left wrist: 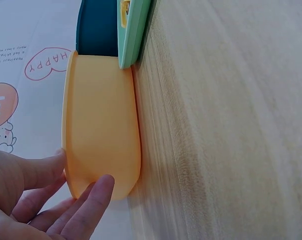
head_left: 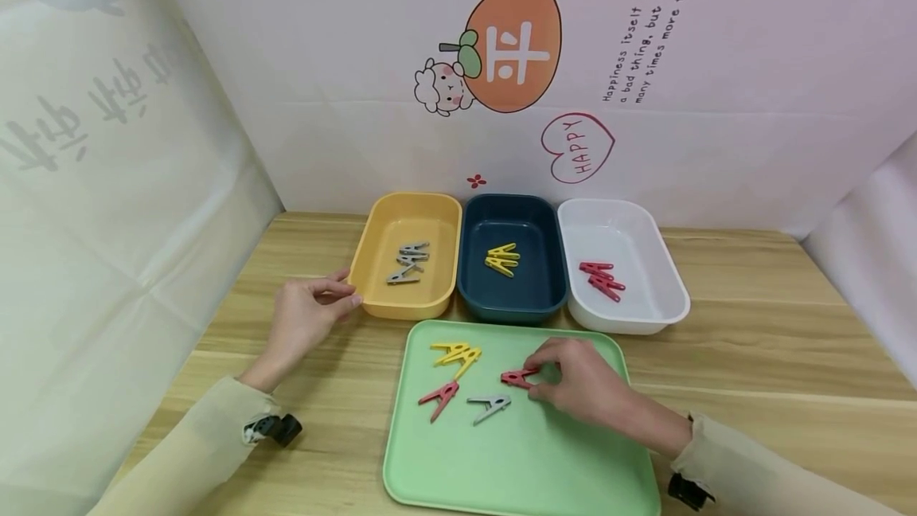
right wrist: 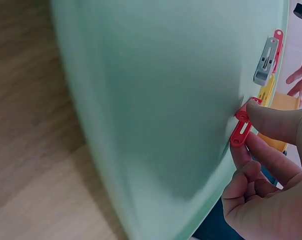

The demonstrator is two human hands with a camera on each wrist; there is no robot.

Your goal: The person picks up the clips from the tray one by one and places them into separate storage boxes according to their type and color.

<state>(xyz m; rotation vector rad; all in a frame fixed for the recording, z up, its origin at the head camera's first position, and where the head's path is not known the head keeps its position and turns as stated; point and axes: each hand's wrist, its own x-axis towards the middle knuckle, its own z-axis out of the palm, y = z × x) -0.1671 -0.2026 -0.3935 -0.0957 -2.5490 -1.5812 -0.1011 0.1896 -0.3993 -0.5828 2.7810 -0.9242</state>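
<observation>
My right hand (head_left: 583,381) pinches a red clothespin (head_left: 517,377) between thumb and fingers, at the green tray. The right wrist view shows the thumb on one arm of that red clothespin (right wrist: 242,131) and a finger behind the other. On the tray (head_left: 530,468) to its left lie a grey clothespin (head_left: 490,406), another red clothespin (head_left: 440,398) and overlapping yellow clothespins (head_left: 458,354). My left hand (head_left: 304,325) touches the left side of the yellow bin (head_left: 372,249); in the left wrist view its thumb meets the bin's rim and its fingers are loosely extended.
Grey clothespins (head_left: 410,263) lie in the yellow bin. Beside it stands a dark blue bin (head_left: 512,305) with yellow clothespins (head_left: 502,259), then a white bin (head_left: 641,317) with red clothespins (head_left: 602,281). A printed cloth (head_left: 358,102) hangs behind the wooden table (head_left: 759,317).
</observation>
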